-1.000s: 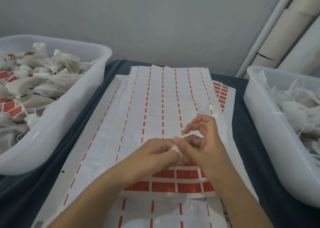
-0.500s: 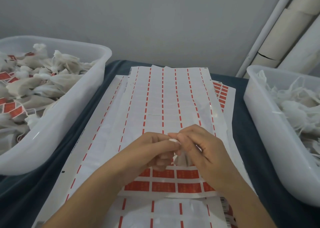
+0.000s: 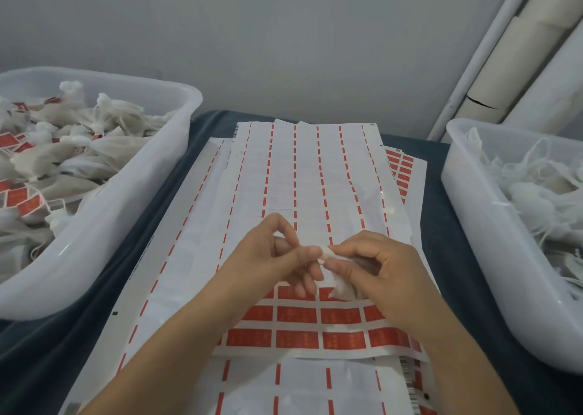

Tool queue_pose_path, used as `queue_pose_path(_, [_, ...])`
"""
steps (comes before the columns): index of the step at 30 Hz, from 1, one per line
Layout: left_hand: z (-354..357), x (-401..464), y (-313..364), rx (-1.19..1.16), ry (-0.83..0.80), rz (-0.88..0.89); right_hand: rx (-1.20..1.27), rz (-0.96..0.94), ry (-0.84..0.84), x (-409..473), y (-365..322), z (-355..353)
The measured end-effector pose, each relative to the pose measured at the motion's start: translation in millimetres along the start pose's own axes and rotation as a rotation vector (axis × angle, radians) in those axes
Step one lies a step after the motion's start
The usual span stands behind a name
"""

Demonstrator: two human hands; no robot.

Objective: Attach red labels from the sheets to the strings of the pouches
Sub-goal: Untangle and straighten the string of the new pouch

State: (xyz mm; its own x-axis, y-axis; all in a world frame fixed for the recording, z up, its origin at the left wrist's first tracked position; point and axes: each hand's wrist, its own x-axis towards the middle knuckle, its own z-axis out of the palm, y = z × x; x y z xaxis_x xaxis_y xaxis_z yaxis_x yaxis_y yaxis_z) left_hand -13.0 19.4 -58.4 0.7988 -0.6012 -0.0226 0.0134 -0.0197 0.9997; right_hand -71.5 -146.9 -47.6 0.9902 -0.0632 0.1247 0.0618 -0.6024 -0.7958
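A small white pouch (image 3: pixel 339 283) hangs between my hands above the label sheet (image 3: pixel 315 175). My right hand (image 3: pixel 375 263) grips the pouch, with its tied top poking out by the thumb. My left hand (image 3: pixel 277 257) pinches at that tied top with thumb and forefinger; the string itself is too fine to make out. Rows of red labels (image 3: pixel 296 315) remain on the near part of the sheet, just below my hands. The rest of the sheet is peeled, showing only red dashes.
A white tub (image 3: pixel 120 200) on the left holds several pouches with red labels. A white tub (image 3: pixel 479 225) on the right holds several unlabelled pouches. More sheets lie stacked under the top one on a dark blue cloth (image 3: pixel 432 200). Pale pipes (image 3: pixel 504 52) stand at back right.
My hands have drawn slightly apart, the left moving left and lifting its forefinger. The right hand's fingers, raised a second ago, have curled down round the pouch.
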Motion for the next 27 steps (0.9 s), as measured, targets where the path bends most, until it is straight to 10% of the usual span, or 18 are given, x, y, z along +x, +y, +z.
queue_pose_path(11, [2.0, -1.8, -0.2, -0.166, 0.019, 0.086, 1.330, 0.476, -0.470, -3.1, -12.4, 13.2])
queue_pose_path(16, [0.1, 4.1, 2.2, -0.479, 0.068, -0.065, 1.005, 0.462, -0.191, -3.9, -15.6, 7.7])
queue_pose_path(21, [10.2, 0.4, -1.4, 0.230, 0.223, 0.129, 0.475, 0.353, 0.120, -4.9, -15.0, 12.1])
queue_pose_path(27, [14.4, -1.1, -3.7, 0.225, 0.167, 0.194, 0.479, 0.265, 0.066, -5.1, -12.5, 19.1])
